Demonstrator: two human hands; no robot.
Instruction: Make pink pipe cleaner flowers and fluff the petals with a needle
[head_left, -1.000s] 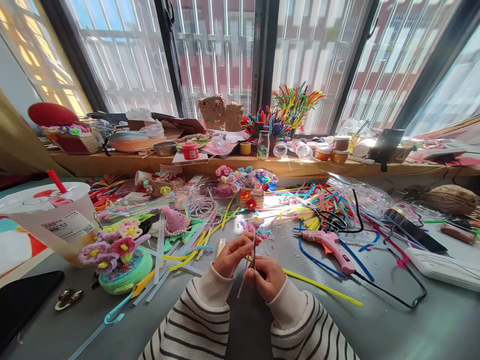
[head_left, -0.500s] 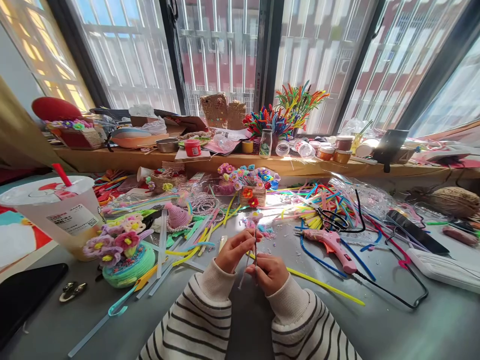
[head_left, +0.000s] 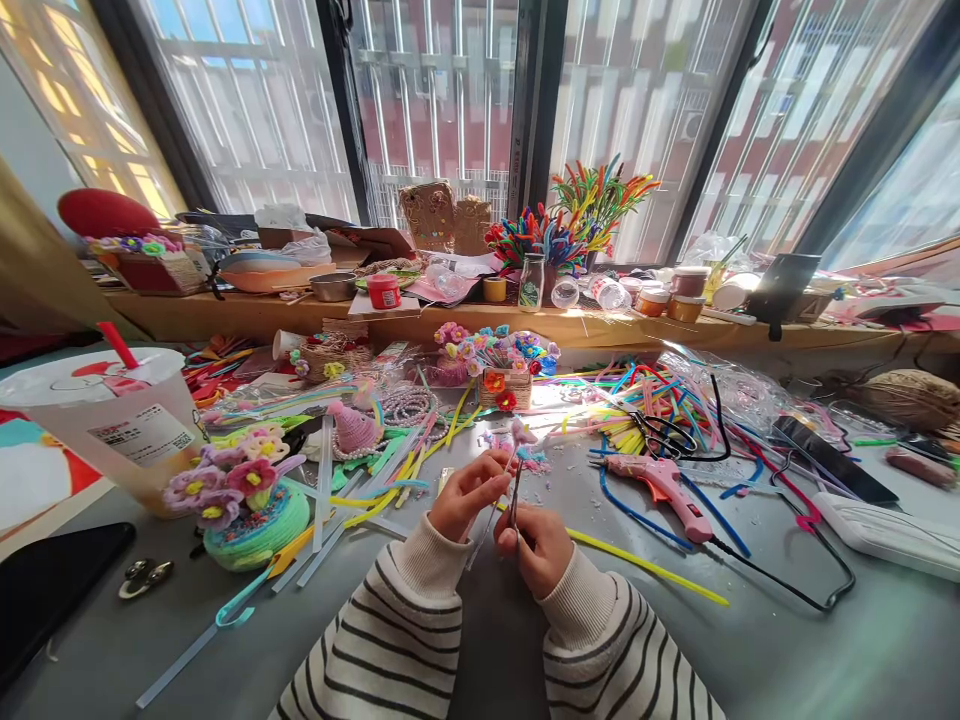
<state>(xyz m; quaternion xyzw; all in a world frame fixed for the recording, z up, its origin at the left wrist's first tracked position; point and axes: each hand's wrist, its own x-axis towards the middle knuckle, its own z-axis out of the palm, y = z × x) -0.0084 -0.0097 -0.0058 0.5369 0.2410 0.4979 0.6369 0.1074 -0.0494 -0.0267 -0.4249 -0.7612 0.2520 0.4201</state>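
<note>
While a pale stem (head_left: pixel 481 540) is pinched between the thumb and fingers of the left hand (head_left: pixel 472 496), with a pink flower (head_left: pixel 523 432) apparently borne just beyond them, a slim metal tool (head_left: pixel 515 490), seemingly scissors, is grasped in the right hand (head_left: pixel 538 550), its points directed upward. The flower is presumably raised clear of both hands so that it is left unobstructed; a pink glue gun (head_left: pixel 664 490) is laid to the right hand's right, probably for easy reach.
</note>
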